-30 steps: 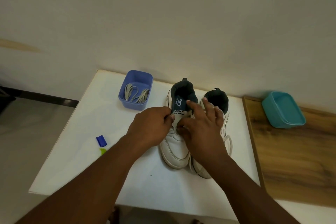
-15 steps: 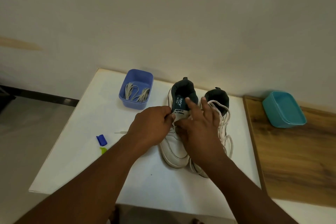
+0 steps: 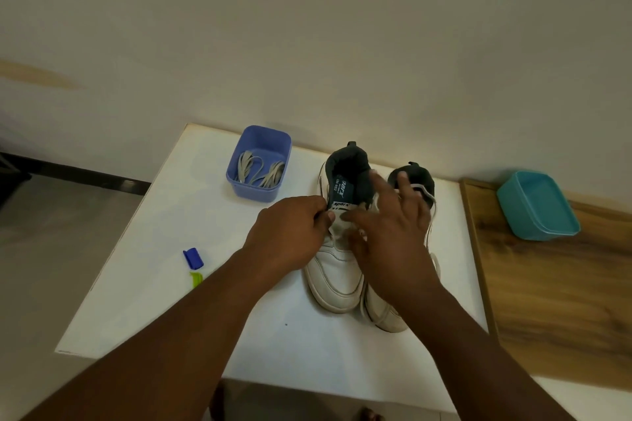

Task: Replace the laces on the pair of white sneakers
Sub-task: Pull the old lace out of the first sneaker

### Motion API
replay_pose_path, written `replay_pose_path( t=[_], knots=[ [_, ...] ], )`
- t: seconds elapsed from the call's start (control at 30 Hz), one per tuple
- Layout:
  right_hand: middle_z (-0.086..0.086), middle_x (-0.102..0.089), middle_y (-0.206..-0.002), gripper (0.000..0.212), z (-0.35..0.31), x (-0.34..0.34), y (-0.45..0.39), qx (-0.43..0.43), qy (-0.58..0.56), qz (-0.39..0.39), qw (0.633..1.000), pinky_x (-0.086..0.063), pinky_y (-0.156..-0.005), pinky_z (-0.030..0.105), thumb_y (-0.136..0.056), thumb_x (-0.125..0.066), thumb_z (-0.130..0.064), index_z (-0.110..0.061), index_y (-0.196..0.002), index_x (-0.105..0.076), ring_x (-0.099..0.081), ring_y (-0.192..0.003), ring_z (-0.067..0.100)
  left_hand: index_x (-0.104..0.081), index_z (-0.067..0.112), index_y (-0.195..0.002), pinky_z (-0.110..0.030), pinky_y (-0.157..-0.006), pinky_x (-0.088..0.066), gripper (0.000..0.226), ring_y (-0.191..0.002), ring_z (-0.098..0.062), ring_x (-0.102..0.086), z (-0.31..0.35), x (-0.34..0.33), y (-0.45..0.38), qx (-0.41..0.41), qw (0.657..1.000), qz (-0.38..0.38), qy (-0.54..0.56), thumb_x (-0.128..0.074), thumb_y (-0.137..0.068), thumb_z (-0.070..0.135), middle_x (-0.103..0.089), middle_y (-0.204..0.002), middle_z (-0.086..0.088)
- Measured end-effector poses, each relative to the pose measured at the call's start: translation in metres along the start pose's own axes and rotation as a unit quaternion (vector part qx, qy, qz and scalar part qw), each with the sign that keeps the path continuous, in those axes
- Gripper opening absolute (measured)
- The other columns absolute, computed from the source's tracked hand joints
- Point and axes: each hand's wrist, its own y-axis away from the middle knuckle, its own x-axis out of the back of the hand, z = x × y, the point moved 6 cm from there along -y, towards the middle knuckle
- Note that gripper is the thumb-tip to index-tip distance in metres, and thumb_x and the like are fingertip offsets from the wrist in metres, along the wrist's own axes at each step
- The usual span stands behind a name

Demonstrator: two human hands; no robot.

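Note:
Two white sneakers stand side by side on the white table (image 3: 164,249), toes toward me: the left sneaker (image 3: 335,280) and the right sneaker (image 3: 386,314). My left hand (image 3: 287,232) grips the left sneaker's upper beside the tongue. My right hand (image 3: 393,236) hovers over the lacing, blurred, fingers spread upward. A loop of white lace (image 3: 425,196) runs from under those fingers over the right sneaker's dark collar. Grey laces (image 3: 260,174) lie in a blue tub (image 3: 259,137) at the back left.
An empty teal tub (image 3: 537,212) sits on a wooden surface (image 3: 564,301) right of the table. A small blue piece (image 3: 193,257) and a green piece (image 3: 196,278) lie near the table's left edge. A wall stands close behind.
My right hand has lifted and spread its fingers, and a loop of white lace has come up over the right sneaker. My left hand has stayed on the left sneaker.

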Motion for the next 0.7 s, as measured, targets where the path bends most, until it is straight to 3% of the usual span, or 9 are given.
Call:
replay_pose_path(
  t=[0.07,0.17,0.4,0.7],
  knots=[
    [0.009,-0.035,-0.163,0.004,-0.003,-0.006,0.000,0.011,-0.006,-0.028,1.000,-0.006,-0.122,0.060,-0.087,-0.075,-0.034,-0.036,-0.090,-0.077,-0.007,-0.155,0.042,-0.050,0.031,-0.084,-0.037,-0.070,-0.051,0.026,-0.075,-0.017,-0.059,-0.001,-0.001,-0.001,-0.002,1.000,-0.002,0.000,-0.043,-0.103,0.046,-0.059,-0.077,0.007],
    [0.004,-0.045,-0.156,0.004,0.002,-0.003,0.000,0.004,0.001,-0.024,1.000,-0.006,-0.122,0.060,-0.086,-0.076,-0.033,-0.037,-0.084,-0.075,-0.016,-0.154,0.039,-0.047,0.031,-0.081,-0.033,-0.065,-0.044,0.026,-0.074,-0.017,-0.057,0.000,-0.001,-0.001,0.001,1.000,-0.008,-0.004,-0.043,-0.103,0.045,-0.053,-0.072,0.009],
    [0.004,-0.051,-0.146,0.008,0.039,0.044,-0.002,-0.115,0.047,0.093,0.988,-0.018,-0.116,0.065,-0.091,-0.072,-0.029,-0.033,-0.098,-0.074,-0.029,-0.147,0.040,-0.045,0.031,-0.084,-0.035,-0.070,-0.046,0.024,-0.079,-0.020,-0.059,0.000,0.001,0.001,-0.006,1.000,-0.005,-0.010,-0.042,-0.104,0.043,-0.052,-0.076,0.008],
    [0.005,-0.051,-0.141,0.007,0.058,0.062,0.000,-0.183,0.059,0.174,0.966,-0.023,-0.115,0.062,-0.094,-0.063,-0.027,-0.029,-0.099,-0.068,-0.043,-0.135,0.036,-0.046,0.033,-0.089,-0.040,-0.078,-0.052,0.020,-0.083,-0.019,-0.060,0.001,0.003,0.001,0.002,1.000,-0.009,-0.017,-0.041,-0.104,0.045,-0.057,-0.084,0.008]
  ],
)
